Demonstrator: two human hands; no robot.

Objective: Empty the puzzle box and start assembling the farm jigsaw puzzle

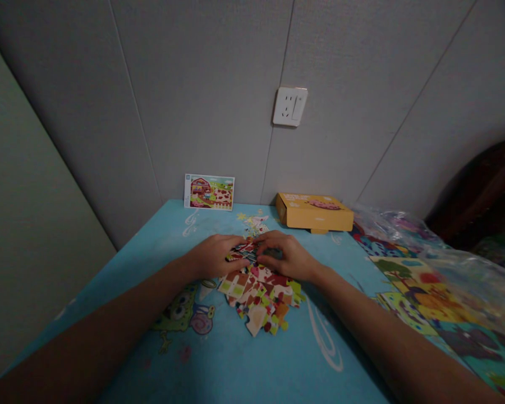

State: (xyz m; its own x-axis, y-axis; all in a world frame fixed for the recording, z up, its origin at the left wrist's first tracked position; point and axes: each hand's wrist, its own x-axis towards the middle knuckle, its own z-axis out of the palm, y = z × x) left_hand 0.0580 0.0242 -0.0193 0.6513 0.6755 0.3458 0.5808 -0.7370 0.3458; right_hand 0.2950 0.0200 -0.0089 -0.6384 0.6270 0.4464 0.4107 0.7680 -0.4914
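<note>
Cups heaped, knobbed puzzle pieces (261,292) on tabletop (164,235) between left hand (214,256) and right hand (293,257) with half-curled fingers (237,264); cannot tell if gripping any. Cannot read lettering (297,197) on yellow cardboard box (317,218).

My left hand (216,257) and my right hand (289,256) are touching piled puzzle pieces (263,294) on the blue desk (256,376), a farm picture card (210,192) is standing by the grey wall (210,84), a yellow box (315,219) is lying farther right.

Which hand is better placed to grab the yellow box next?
Probably the right hand: it's nearer the yellow box. The left hand is farther, on the left of the puzzle pieces.
</note>
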